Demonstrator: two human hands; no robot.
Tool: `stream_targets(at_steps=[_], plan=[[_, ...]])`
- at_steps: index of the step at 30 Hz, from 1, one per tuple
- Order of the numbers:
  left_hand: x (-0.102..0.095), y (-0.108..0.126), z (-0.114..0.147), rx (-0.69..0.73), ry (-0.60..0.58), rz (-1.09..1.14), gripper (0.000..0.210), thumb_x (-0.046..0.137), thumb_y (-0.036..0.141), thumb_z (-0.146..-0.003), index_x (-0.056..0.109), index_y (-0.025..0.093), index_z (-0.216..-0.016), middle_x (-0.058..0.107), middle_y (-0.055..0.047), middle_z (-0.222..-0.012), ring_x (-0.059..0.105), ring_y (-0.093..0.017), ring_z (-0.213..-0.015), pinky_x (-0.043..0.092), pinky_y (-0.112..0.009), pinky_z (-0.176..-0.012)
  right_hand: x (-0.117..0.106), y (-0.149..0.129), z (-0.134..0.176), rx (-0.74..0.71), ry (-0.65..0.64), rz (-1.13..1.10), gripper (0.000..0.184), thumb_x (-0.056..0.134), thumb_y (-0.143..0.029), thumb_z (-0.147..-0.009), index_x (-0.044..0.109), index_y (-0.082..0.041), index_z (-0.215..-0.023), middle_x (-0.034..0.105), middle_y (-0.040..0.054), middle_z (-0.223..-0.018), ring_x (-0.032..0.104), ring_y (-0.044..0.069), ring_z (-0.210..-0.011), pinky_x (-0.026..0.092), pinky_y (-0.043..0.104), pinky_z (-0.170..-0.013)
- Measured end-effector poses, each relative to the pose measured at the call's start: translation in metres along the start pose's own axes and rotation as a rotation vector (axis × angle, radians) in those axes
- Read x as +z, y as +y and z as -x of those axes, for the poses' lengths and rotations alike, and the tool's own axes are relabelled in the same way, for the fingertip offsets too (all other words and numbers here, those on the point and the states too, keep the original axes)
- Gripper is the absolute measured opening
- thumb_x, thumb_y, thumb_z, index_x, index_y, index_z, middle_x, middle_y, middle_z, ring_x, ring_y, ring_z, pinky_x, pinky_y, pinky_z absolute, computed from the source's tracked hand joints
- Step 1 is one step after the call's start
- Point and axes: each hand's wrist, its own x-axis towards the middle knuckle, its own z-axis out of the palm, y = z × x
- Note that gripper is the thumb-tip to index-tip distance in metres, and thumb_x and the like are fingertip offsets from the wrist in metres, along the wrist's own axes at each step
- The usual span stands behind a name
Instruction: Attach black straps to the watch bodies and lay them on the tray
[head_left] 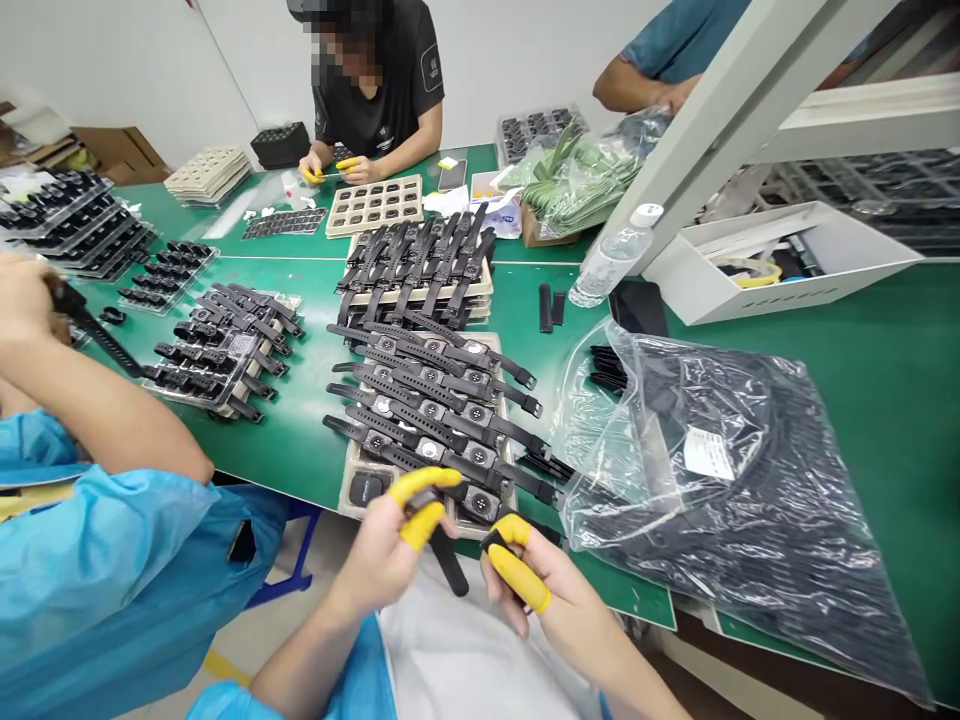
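- Head view, and the left hand [386, 555] pinches a black strap [451, 568] in yellow-covered fingers, one end dangling over the lap; whether a watch body hides in that grip, I can't tell!
- Just to its right, the right hand [541, 575] pinches a small black piece [492, 541], thumb and finger pressed onto it.
- Beyond them on the worktop [877, 380], the near tray [348, 497]: rows of strapped watches [431, 410] cover most of it, and those look done.
- But look, near left corner: a watch body [367, 487] with no strap showing, apparently left to do.
- Farther back, stacked trays of banded watches [420, 265] seem finished; right, a bulging clear bag [765, 540] suggests ample straps.
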Motion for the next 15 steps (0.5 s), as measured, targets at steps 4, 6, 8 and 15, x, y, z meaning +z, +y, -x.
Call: stream_targets(at_steps=[4, 6, 8, 15], plan=[[0.014, -0.003, 0.005, 0.299, -0.272, -0.372, 0.054, 0.046, 0.006, -0.095, 0.054, 0.019, -0.147, 0.067, -0.014, -0.139, 0.063, -0.027, -0.133, 0.056, -0.043, -0.112, 0.013, 0.002, -0.002, -0.001, -0.055, -0.071, 0.059, 0.057, -0.079, -0.090, 0.054, -0.020, -0.091, 0.054, -0.0053, -0.060, 0.037, 0.008, -0.046, 0.029, 0.024, -0.049], [0.016, -0.003, 0.004, 0.327, -0.291, -0.437, 0.058, 0.044, 0.003, -0.090, 0.054, 0.017, -0.146, 0.068, -0.015, -0.135, 0.066, -0.026, -0.128, 0.059, -0.039, -0.106, 0.014, 0.006, -0.002, 0.007, -0.091, -0.068, 0.057, 0.058, -0.078, -0.091, 0.054, -0.021, -0.088, 0.048, -0.0074, -0.053, 0.032, 0.008, -0.045, 0.026, 0.024, -0.048], [0.015, 0.000, 0.003, 0.307, -0.308, -0.479, 0.057, 0.045, 0.002, -0.087, 0.056, 0.016, -0.142, 0.069, -0.014, -0.130, 0.069, -0.024, -0.121, 0.061, -0.036, -0.101, 0.012, 0.013, -0.003, 0.011, -0.116, -0.081, 0.054, 0.059, -0.074, -0.093, 0.054, -0.021, -0.088, 0.044, -0.0090, -0.049, 0.028, 0.008, -0.044, 0.024, 0.024, -0.047], [0.016, 0.001, 0.004, 0.360, -0.270, -0.530, 0.053, 0.045, 0.004, -0.087, 0.055, 0.014, -0.138, 0.069, -0.014, -0.124, 0.068, -0.025, -0.121, 0.061, -0.036, -0.101, 0.017, 0.027, -0.001, 0.010, -0.012, -0.343, 0.049, 0.067, -0.068, -0.091, 0.056, -0.020, -0.088, 0.033, -0.0120, -0.047, 0.018, 0.006, -0.044, 0.022, 0.023, -0.046]])
